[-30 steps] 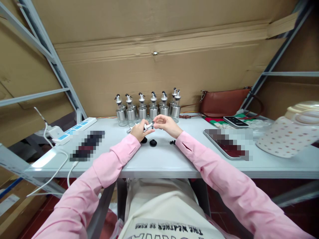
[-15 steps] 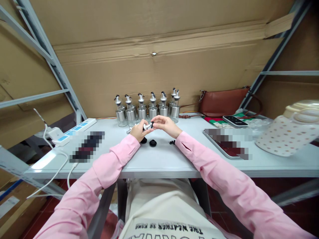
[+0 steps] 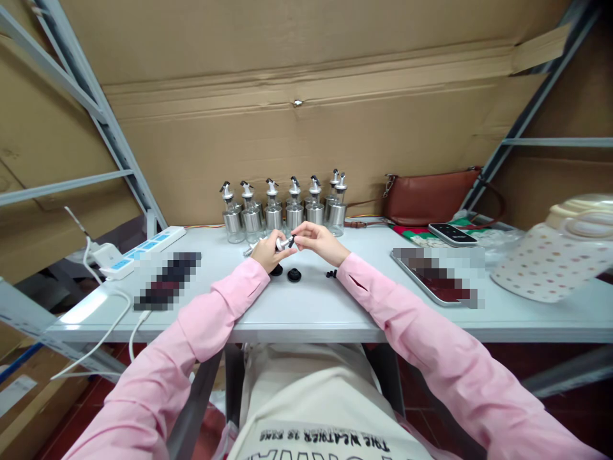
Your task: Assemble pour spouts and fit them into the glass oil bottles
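Observation:
My left hand [image 3: 269, 253] is closed around a silver pourer spout [image 3: 283, 243] that points to the right. At the tip of the spout, my right hand [image 3: 322, 243] pinches a small black flap cap [image 3: 292, 241] between thumb and fingers. Below the hands, a round black stopper [image 3: 294, 275] lies on the table, and a second black stopper [image 3: 276, 270] is partly covered by my left hand. Several small black pieces [image 3: 331, 274] lie beside my right cuff. Other silver spout parts [image 3: 249, 248] show just left of my left hand.
Several glass and steel oil bottles [image 3: 251, 217] with pourers stand behind my hands. A power strip [image 3: 148, 249] and a blurred-out phone [image 3: 167, 281] are on the left. A tablet-like device [image 3: 426, 278], a brown bag [image 3: 431, 197], a phone [image 3: 453, 234] and a dotted jug [image 3: 550, 262] stand right.
The black cap at the spout's tip has tilted slightly under my right fingers. Both hands stay in nearly the same place.

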Available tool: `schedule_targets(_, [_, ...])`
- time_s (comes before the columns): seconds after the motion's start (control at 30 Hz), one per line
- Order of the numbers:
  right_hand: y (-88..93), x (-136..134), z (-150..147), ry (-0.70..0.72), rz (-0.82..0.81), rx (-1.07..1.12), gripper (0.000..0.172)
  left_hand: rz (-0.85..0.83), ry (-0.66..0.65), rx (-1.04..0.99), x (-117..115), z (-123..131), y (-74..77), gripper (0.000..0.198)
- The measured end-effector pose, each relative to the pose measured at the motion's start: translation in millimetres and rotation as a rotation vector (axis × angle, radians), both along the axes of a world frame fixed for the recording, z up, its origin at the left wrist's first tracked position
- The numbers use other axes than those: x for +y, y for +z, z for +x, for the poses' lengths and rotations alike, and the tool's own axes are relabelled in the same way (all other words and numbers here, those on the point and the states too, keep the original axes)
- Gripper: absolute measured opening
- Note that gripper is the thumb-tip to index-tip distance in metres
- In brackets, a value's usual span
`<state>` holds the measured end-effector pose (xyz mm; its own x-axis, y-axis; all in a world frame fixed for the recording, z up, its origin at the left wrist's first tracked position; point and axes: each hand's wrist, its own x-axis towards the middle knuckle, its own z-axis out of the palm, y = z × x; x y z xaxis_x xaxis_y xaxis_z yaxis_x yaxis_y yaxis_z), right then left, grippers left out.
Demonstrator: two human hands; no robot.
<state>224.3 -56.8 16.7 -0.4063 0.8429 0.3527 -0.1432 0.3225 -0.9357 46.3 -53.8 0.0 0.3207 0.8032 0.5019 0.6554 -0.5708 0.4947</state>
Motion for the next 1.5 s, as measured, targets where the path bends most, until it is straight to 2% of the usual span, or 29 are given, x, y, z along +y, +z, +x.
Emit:
schedule_targets(0.4, [1.3,-2.5,-1.3,0.001,-0.047,-0.038,0.029,-0.008,-0.065,-0.055,1.6,-0.3,-1.7,0.029])
schedule_targets(0.57, [-0.1,-0.9,0.2,0.012,-0.052,-0.089,0.031,0.02,-0.032,-0.036,-0.3,-0.3,-1.2,0.028])
schedule_targets(0.9, [2.3,-3.1,-0.9,0.017,-0.031,-0.058,0.028,0.029,0.027,-0.041,-7.7,3.2,2.7,0.016])
schedule_targets(1.27, [5.1,-5.0,-0.6,0.045,-0.129,-0.019,0.033,0.099,-0.054,-0.004,-12.4,-0.4,6.2,0.018])
schedule_targets(1.5, [6.1,-6.5,-0.7,0.052,-0.133,0.013,0.024,0.095,-0.088,-0.02,-13.6,2.1,6.7,0.021])
